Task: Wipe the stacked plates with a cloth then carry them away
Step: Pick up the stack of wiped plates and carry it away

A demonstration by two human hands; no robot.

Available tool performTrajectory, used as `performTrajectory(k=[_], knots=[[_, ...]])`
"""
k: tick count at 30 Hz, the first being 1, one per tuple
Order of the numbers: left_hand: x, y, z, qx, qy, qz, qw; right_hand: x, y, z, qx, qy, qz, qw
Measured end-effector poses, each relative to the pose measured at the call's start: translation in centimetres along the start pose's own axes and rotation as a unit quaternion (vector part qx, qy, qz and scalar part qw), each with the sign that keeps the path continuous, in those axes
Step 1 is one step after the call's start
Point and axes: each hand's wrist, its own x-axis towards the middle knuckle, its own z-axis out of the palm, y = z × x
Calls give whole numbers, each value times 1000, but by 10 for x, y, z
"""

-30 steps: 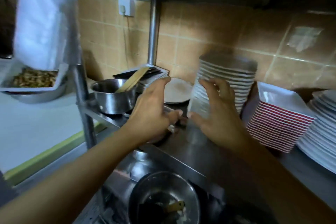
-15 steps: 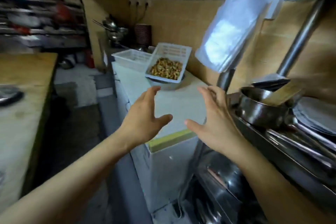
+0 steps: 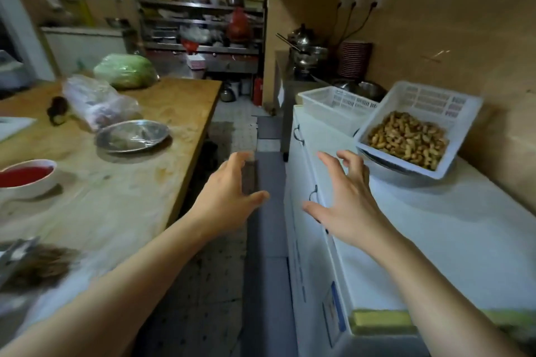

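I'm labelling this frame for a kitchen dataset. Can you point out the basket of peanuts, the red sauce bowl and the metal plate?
basket of peanuts [image 3: 461, 136]: head view, on its white right rim.
red sauce bowl [image 3: 32, 184]: head view, on its white outer wall.
metal plate [image 3: 133, 135]: head view, on its shiny middle.

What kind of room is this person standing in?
Most likely a restaurant's back kitchen: a worn wooden prep table, metal shelving crowded with supplies, and a basket of peanuts on a white chest freezer.

White basket [image 3: 464, 113], red-filled bowl [image 3: 43, 182]
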Motion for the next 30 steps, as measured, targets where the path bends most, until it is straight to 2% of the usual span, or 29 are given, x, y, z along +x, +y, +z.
performTrajectory(k=[5,11,22,30], knots=[[80,-20,6,10,8,-56,998,95,18,26,11,-41,-29,999],[170,-44,21,12,6,-64,998,191,34,56,16,-53,-39,998],[386,-158,26,12,-23,-63,998,404,61,148,27,-74,-2,997],[549,-230,23,-38,-42,-90,994,568,81,203,31,-85,18,996]])
